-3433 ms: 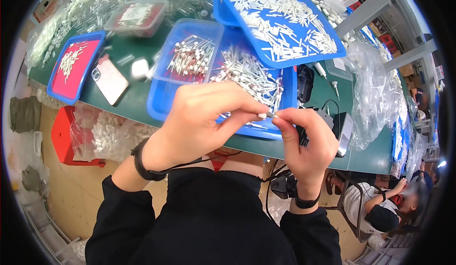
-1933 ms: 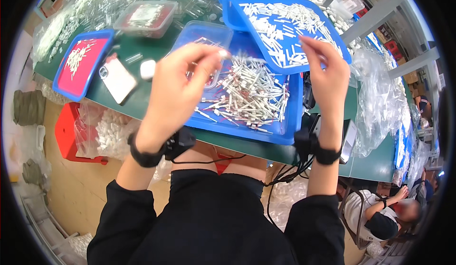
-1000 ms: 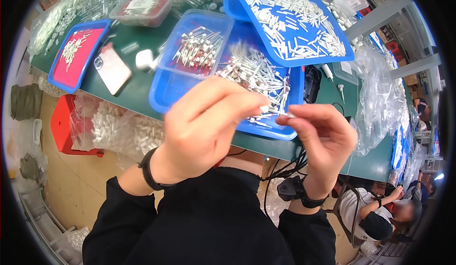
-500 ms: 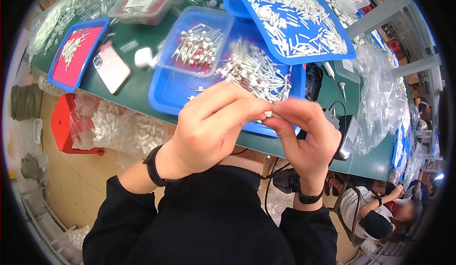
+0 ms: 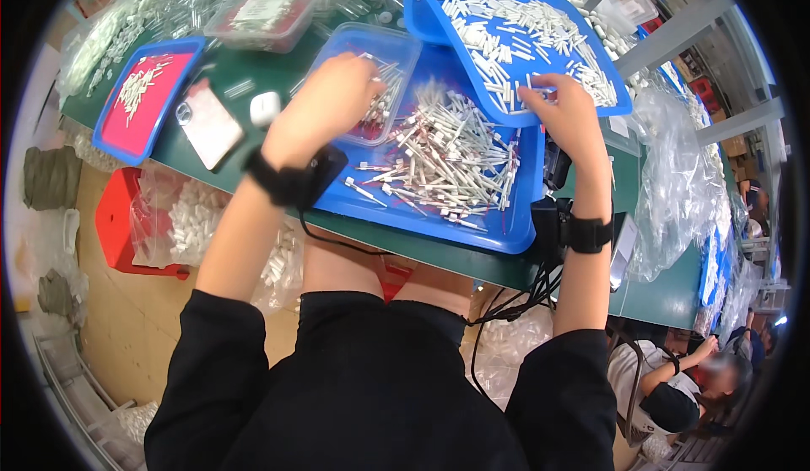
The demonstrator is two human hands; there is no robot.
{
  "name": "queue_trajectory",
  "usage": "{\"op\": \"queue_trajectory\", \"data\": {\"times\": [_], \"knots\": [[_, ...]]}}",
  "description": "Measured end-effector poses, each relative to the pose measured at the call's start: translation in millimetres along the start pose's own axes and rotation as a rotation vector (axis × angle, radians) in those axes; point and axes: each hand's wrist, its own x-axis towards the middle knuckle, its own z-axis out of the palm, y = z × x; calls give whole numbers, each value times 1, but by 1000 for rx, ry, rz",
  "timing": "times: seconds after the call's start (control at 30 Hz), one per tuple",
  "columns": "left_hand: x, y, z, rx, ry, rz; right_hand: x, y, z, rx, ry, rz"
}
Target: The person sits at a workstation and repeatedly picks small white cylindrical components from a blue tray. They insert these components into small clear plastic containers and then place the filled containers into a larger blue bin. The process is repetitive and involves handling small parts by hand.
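Observation:
My left hand (image 5: 337,91) reaches into a clear plastic box (image 5: 408,49) of thin white-and-red pieces. Its fingers are curled together, and whatever lies between the tips is hidden. Over the near edge of a raised blue tray (image 5: 620,91), my right hand (image 5: 567,110) has thumb and forefinger closed around a short white tube (image 5: 547,94). Many similar loose white tubes (image 5: 506,15) lie in that tray. Between my hands, a heap of thin white sticks with red parts (image 5: 451,146) fills a larger blue tray (image 5: 494,241), on which the clear box rests.
To the left are a pink-lined blue tray (image 5: 107,138), a phone (image 5: 211,129) and a small white case (image 5: 265,109). A lidded clear box (image 5: 266,17) stands behind them. Clear plastic bags (image 5: 662,184) hang at right. Cables (image 5: 515,302) run near my right wrist. Another person (image 5: 666,378) sits lower right.
My hands have come apart from their meeting point above the large tray. The left has moved up and left to the clear box, the right up to the tray of white tubes.

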Motion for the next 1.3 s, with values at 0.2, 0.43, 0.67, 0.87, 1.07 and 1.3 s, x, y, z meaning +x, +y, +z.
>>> {"op": "queue_trajectory", "data": {"times": [0.2,0.43,0.67,0.87,1.07,1.3], "knots": [[15,-23,13,-92,-106,-38,17,-10,10,92,-105,52],[15,-15,14,14,-43,-106,20,-12,11,-32,-105,-19],[25,-14,28,100,-44,-182,31,-15,16,72,-190,103],[22,-24,28,0,117,-159,36,0,18,193,-121,61],[-11,9,-5,-386,371,-153,19,-8,0,236,144,-86],[-46,54,-15,-652,392,-149,-34,-77,-35,791,-58,-112]]}}
